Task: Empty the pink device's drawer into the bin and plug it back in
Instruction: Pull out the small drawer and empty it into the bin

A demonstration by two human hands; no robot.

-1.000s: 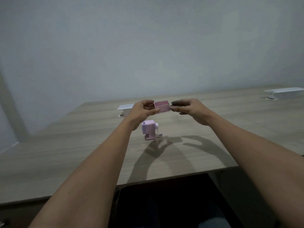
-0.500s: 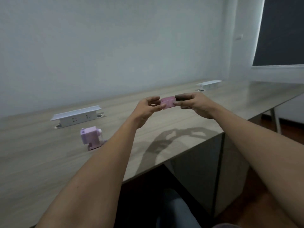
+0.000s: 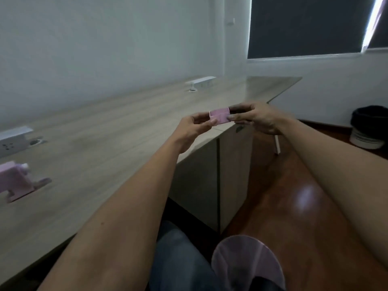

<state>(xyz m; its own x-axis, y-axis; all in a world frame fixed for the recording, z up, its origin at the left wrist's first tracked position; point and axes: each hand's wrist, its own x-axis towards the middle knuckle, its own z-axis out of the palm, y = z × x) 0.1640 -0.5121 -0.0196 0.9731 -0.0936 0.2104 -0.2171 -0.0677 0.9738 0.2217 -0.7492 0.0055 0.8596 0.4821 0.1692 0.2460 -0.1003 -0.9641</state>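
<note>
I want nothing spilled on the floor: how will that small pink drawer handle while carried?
The pink drawer looks light and stiff: fingertips of the left hand and right hand suffice. Its top seems open, so tilting would probably spill it.

Pale wall [image 3: 105, 38], wooden desk [image 3: 105, 127], dark window [image 3: 304, 24], glossy floor [image 3: 294, 196].

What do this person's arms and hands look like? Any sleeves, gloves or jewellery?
Both forearms are bare right down to the frame's edge, with no sleeves showing. The left hand and right hand wear no gloves, and no rings, watch or bracelets are visible. Fingernails look short and unpainted, though the picture is blurry.
</note>
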